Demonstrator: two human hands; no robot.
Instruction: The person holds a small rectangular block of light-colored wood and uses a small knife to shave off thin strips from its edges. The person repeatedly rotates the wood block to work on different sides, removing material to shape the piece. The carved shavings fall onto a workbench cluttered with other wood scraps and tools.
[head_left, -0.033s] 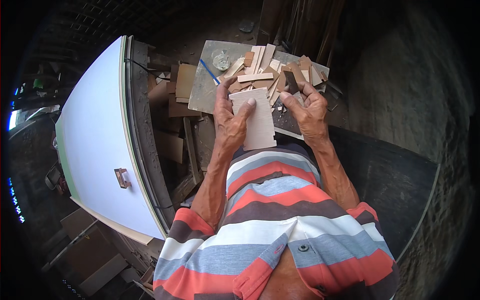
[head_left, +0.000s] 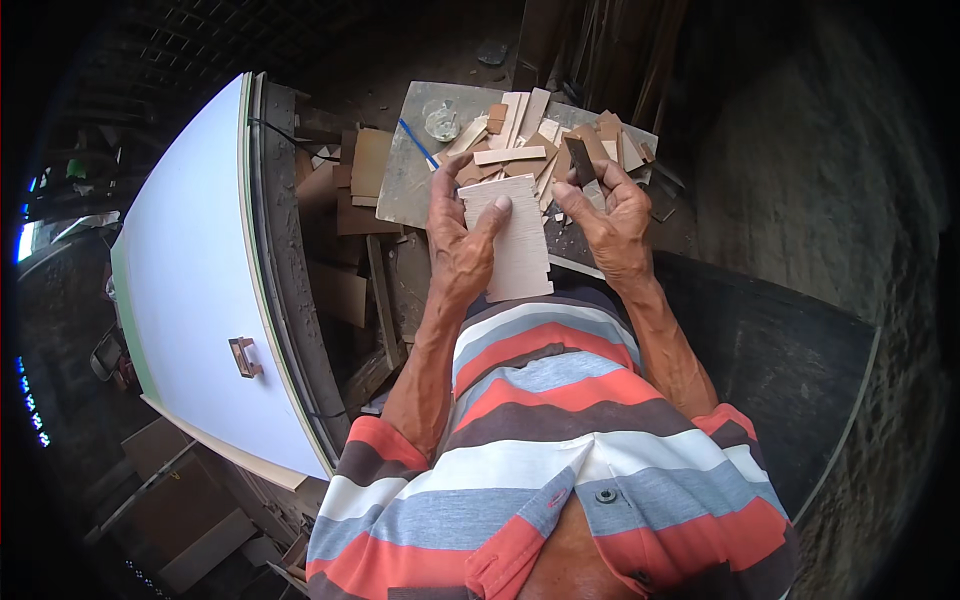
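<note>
In my left hand [head_left: 462, 245] is a thin, pale wooden board [head_left: 517, 245], gripped at its left side with the thumb on its face. The board is upright in the view, with small notches along its right edge. My right hand [head_left: 617, 225] is closed around a dark flat strip [head_left: 580, 162] with a greyish lower part. Its exact kind I cannot make out. The strip points up and away from me, apart from the board. Behind both hands, loose pale and brown wood pieces [head_left: 510, 156] lie heaped on a low grey table [head_left: 405, 185].
A blue pen-like stick [head_left: 418, 142] and a clear glass-like dish [head_left: 441, 122] lie at the table's left. To my left stands a large white panel [head_left: 195, 260] with a small metal fitting [head_left: 243, 357]. Wood offcuts [head_left: 372, 165] fill the gap between. A dark board [head_left: 760, 350] is at right.
My right hand has shifted very slightly left, and the dark strip in it has tilted a little. The left hand and the pale board look unmoved.
</note>
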